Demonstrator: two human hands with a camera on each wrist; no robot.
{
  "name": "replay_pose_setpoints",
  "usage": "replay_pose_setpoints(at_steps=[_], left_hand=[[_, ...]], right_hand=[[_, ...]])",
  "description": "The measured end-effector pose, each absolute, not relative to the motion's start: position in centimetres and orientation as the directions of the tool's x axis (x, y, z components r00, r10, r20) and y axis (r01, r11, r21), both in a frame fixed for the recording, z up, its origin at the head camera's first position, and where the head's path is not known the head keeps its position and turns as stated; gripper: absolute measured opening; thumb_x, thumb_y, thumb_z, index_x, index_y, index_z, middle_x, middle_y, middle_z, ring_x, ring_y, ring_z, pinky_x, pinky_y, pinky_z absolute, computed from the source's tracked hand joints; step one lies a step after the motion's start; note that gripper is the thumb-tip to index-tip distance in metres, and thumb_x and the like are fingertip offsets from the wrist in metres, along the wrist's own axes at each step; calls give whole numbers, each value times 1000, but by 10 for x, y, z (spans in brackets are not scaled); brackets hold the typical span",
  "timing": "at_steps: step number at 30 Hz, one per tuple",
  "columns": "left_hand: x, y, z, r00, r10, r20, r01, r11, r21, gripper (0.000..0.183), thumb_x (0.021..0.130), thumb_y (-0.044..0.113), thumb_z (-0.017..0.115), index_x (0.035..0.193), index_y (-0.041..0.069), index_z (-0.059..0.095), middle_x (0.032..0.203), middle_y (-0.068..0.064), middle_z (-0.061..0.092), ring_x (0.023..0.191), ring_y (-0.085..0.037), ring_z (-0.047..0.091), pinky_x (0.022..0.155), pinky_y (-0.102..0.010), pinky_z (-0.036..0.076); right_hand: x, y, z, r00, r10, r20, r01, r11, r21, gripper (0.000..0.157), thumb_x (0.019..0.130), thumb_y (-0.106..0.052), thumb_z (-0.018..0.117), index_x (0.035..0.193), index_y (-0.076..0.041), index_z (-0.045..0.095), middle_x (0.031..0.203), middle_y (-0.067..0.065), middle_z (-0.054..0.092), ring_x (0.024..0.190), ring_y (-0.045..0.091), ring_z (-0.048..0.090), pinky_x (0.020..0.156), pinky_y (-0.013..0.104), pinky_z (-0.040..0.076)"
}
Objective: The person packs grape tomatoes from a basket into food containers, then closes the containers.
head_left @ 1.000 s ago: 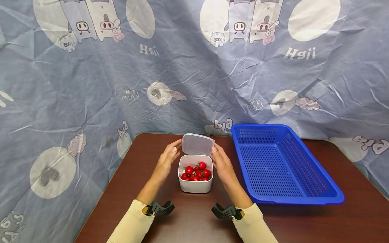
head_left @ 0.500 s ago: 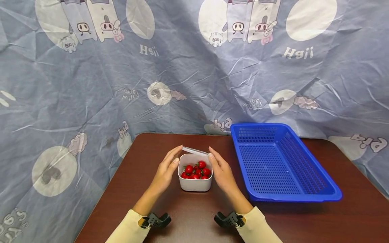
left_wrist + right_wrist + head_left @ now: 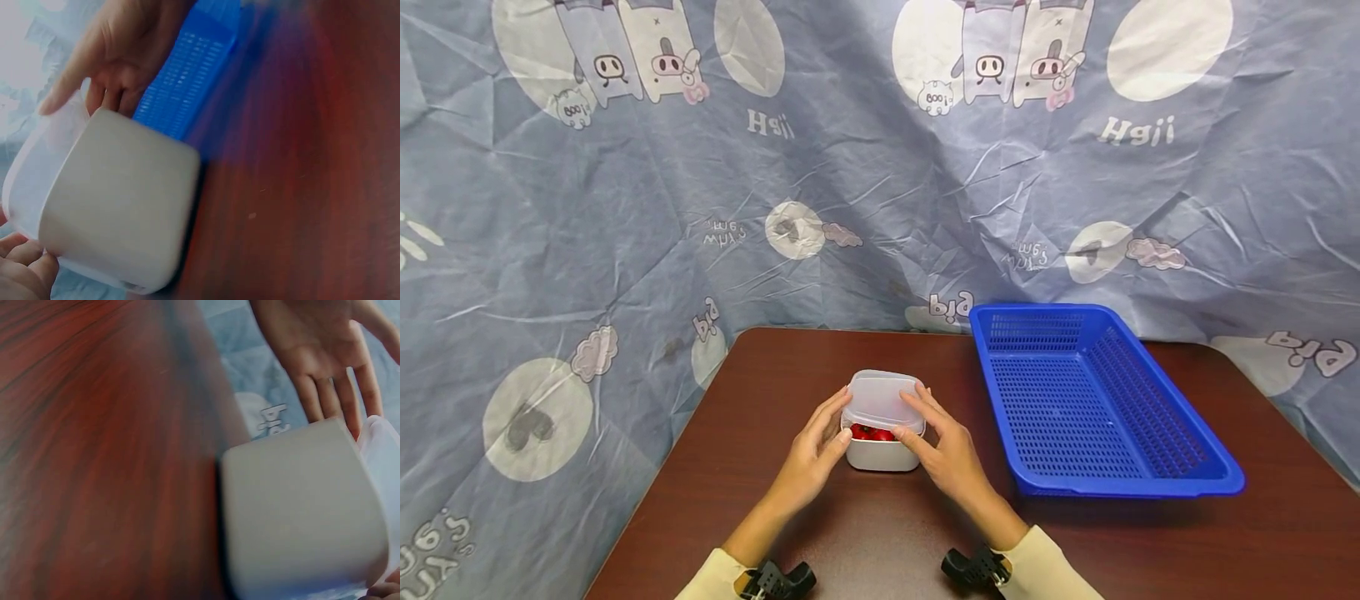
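Observation:
A whitish square food container [image 3: 883, 455] stands on the table, with red cherry tomatoes [image 3: 872, 432] showing at its front. Its translucent lid [image 3: 877, 398] lies tilted over the opening and covers the back part. My left hand [image 3: 811, 454] holds the lid's left side, fingertips at the back left corner and thumb by the front left rim. At the other side my right hand [image 3: 951, 454] holds the lid, a finger over its top and the thumb at the front right. In the left wrist view the right thumb [image 3: 62, 94] reaches over the lid.
A large blue plastic basket [image 3: 1052, 408] with slotted walls sits right of the container on the dark red-brown table [image 3: 760, 367]. Behind the table hangs a grey-blue patterned cloth [image 3: 850, 167]. Each wrist wears a black camera mount [image 3: 782, 579].
The lid, upright behind the container a second ago, has tipped forward and come down over the tomatoes. Both hands have moved nearer the container; the left hand now holds the lid too.

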State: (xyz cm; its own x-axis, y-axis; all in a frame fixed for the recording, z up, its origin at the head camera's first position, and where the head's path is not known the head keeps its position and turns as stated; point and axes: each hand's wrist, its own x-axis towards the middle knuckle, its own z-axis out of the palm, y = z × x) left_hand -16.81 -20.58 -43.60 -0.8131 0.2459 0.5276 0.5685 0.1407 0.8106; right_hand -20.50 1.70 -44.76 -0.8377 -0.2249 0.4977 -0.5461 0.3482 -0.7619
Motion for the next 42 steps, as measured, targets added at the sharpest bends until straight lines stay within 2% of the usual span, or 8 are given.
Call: replay_pose_setpoints(at_steps=[6,15,26,34,38,42], left_hand=[[-166,-207,-458,-813,243,530,574,176,800,55,95,2,56,146,0,35,155,-20,24,140,-35,26,106,-42,27],[-160,-209,-468,-834,225,503,548,242,801,53,97,8,56,146,3,38,155,-18,25,143,-34,21,108,-41,26],[-162,-211,-470,-835,202,511,550,333,766,49,98,13,56,144,7,42,154,-14,31,141,-34,27,104,-49,32],[-164,-212,-470,-842,178,509,534,417,736,50,96,20,60,143,11,46,152,-8,36,138,-28,35,100,-56,37],[-168,-212,-470,-844,171,508,524,461,716,51,93,24,64,141,14,49,151,-5,38,136,-24,39,98,-55,40],[-172,-211,-467,-854,145,499,497,506,704,58,88,32,70,141,18,49,151,-1,36,136,-22,39,100,-55,39]], right_hand=[[-205,23,-455,-794,-300,529,-607,345,-716,48,83,-25,77,128,-14,64,148,14,41,136,34,35,106,50,31],[-211,30,-455,-751,-386,536,-657,353,-666,46,82,-26,77,126,-15,66,149,15,39,137,38,31,106,52,31],[-215,30,-454,-736,-409,540,-674,359,-646,47,82,-26,78,126,-15,66,149,15,40,136,41,31,106,53,31],[-216,30,-455,-728,-412,548,-684,384,-620,47,82,-27,77,126,-14,66,148,16,41,136,42,32,104,56,31],[-218,29,-452,-765,-339,548,-644,427,-635,49,85,-33,74,130,-15,63,149,13,41,136,37,37,103,57,34],[-227,24,-442,-847,-194,495,-527,429,-733,49,92,-40,63,136,-19,56,149,4,41,135,26,40,104,53,35]])
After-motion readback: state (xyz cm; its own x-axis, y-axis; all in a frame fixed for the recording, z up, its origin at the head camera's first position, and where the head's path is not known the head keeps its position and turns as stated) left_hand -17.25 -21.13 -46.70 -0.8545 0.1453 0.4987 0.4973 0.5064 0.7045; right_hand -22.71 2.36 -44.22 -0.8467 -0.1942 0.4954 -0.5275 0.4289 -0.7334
